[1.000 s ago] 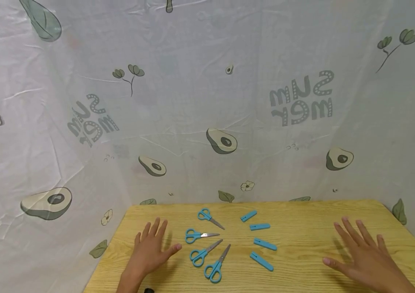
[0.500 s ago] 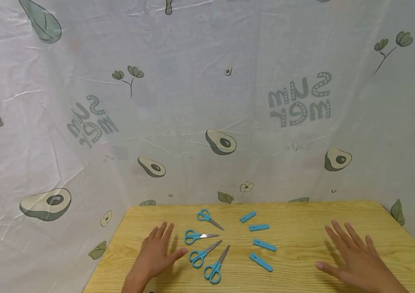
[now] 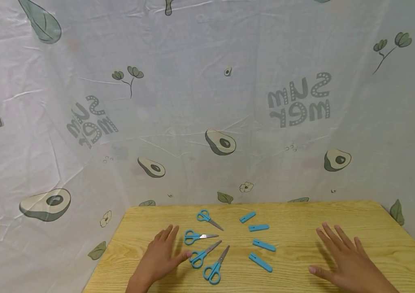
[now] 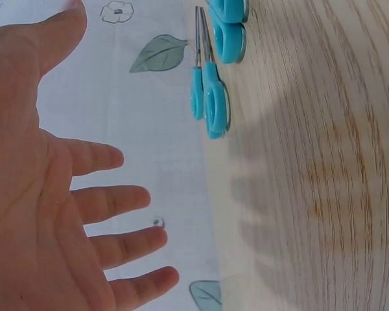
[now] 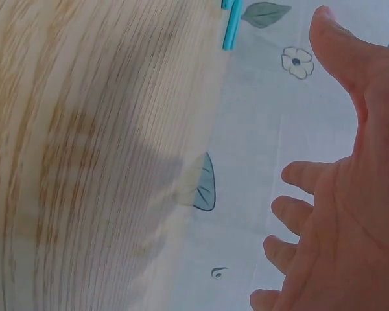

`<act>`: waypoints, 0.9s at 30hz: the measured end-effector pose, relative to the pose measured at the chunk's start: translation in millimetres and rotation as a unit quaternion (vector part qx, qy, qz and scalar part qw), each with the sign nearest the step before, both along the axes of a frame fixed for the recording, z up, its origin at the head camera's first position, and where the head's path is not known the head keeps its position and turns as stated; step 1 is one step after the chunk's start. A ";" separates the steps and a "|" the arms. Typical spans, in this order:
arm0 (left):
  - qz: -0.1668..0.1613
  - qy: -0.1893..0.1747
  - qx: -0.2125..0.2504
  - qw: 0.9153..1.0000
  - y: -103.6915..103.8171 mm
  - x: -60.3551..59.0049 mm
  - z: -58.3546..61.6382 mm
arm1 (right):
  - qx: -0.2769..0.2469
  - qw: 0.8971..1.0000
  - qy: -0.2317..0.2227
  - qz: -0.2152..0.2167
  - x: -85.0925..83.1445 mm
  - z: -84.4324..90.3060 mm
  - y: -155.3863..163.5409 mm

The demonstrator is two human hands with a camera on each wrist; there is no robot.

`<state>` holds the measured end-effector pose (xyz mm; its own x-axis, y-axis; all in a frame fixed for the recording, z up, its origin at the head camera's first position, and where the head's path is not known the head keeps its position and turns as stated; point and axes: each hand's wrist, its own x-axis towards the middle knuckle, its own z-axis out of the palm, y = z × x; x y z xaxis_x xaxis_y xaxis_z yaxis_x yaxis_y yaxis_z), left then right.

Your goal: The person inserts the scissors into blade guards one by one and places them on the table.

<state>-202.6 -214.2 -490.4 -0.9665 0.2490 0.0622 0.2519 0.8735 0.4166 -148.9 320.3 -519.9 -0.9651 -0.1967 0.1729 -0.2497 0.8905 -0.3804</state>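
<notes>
Scissors (image 3: 204, 255), four pairs with light-blue handles, lie fanned on a wood-grain table (image 3: 295, 260), their blades directed inward from the left. The farthest pair (image 3: 211, 221) points toward the viewer and right; the second pair (image 3: 194, 236) points almost straight right; the third pair, already marked, and the nearest pair (image 3: 215, 268) slant away from the viewer. Facing the tips, and apart from them, four matching blue blade caps form an opposing arc: farthest cap (image 3: 248, 217), second cap (image 3: 259, 228), third cap (image 3: 264, 245) and nearest cap (image 3: 260, 262). All blades are uncovered.

Left hand (image 3: 161, 256): beside the scissors, palm down above the wood, fingers extended, grip empty. In the head view its thumb tip overlaps the edge of the third pair's handle; contact cannot be determined. Right hand (image 3: 350, 260): well to the right of the caps, fingers spread, likewise grasping nothing. Both wrist views show the palms raised over the tabletop.

Background: a pale sheet (image 3: 178, 114) printed with avocado halves (image 3: 220, 142), leaves (image 3: 224, 197) and mirrored "Summer" lettering (image 3: 298, 113).
</notes>
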 end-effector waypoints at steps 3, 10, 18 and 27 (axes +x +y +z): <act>-0.007 0.005 -0.001 1.000 1.6 0.9 0.0 | -0.001 1.000 -0.001 0.001 0.2 0.1 -1.6; -0.015 0.010 -0.002 1.000 5.4 2.6 -0.4 | 0.002 1.000 0.004 0.003 0.3 -0.3 -4.7; -0.026 0.003 0.004 1.000 9.3 2.1 -0.8 | -0.002 1.000 0.006 0.005 0.3 -0.8 -7.4; -0.027 -0.003 0.000 1.000 10.2 1.9 -3.2 | 0.000 1.000 0.000 0.007 1.1 2.8 -13.7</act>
<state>-200.7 -204.0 -493.6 -0.9517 0.3018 0.0574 0.2974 0.8582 0.4185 -147.8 306.6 -517.1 -0.9621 -0.2103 0.1739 -0.2626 0.8865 -0.3810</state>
